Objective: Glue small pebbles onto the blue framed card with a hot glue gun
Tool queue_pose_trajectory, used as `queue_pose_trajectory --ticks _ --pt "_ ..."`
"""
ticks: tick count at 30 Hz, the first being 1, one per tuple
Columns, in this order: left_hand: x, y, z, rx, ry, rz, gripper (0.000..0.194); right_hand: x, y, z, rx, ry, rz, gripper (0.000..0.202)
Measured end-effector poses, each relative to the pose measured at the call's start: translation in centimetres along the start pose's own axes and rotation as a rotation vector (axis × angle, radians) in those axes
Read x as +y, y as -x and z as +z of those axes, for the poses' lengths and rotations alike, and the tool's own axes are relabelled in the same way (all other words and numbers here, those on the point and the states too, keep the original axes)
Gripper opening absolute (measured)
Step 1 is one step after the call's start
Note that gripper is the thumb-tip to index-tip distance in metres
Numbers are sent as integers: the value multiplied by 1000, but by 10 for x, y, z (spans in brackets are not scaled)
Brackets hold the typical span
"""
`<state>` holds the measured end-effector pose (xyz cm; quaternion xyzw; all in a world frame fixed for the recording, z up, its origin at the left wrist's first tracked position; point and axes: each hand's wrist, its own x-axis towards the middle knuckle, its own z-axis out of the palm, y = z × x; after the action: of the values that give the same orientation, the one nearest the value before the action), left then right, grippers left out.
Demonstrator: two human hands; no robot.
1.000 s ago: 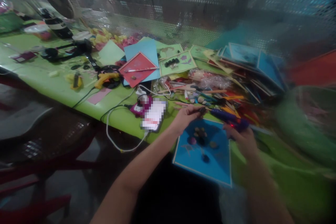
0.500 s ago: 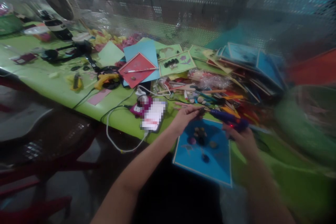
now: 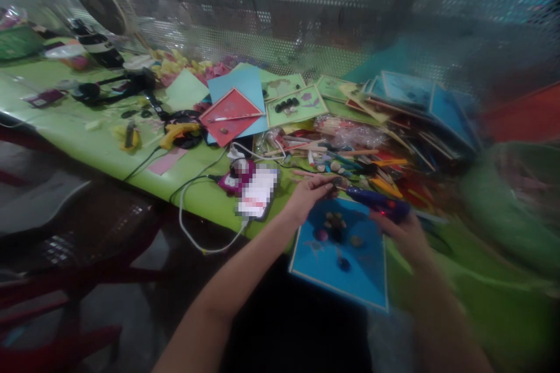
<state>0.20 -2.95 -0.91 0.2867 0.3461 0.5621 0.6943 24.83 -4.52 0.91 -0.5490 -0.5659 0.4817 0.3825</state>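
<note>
- Works above a blue board [image 3: 363,285] at the near edge of the green table [image 3: 214,210], with stones [image 3: 335,221] on it.
- Keeps the right hand [image 3: 405,236] closed round a purple-blue glue gun [image 3: 371,198].
- Has just shifted the gun slightly left and down, bringing the nozzle [image 3: 342,188] right by the dark piece [image 3: 338,182]; seemingly busy with that rather than the board. Cannot tell contact.
- Pinches that piece in the left hand [image 3: 311,193], much as before.
- Has pebbles [image 3: 336,166] just beyond, framed cards [image 3: 301,108] farther back.
</note>
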Motion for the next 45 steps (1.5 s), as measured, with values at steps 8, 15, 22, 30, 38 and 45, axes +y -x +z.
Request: queue_pose_trajectory --ticks 8,15,22,30,38,45 --pt "0 0 0 16 4 -4 46 2 0 1 19 -6 -10 43" --pt "1 2 1 -10 0 -15 46 8 -4 -3 81 14 -78 38" --pt "3 3 1 -6 -6 -17 47 8 -4 -5 52 26 -88 42" --pt "3 4 2 -26 -38 -13 46 11 -4 -4 46 17 -89 42" --pt "1 2 0 -21 -40 -6 45 17 -5 -7 41 8 -71 39" --pt "1 0 -1 8 23 -54 45 7 -2 -3 6 -1 -11 41"
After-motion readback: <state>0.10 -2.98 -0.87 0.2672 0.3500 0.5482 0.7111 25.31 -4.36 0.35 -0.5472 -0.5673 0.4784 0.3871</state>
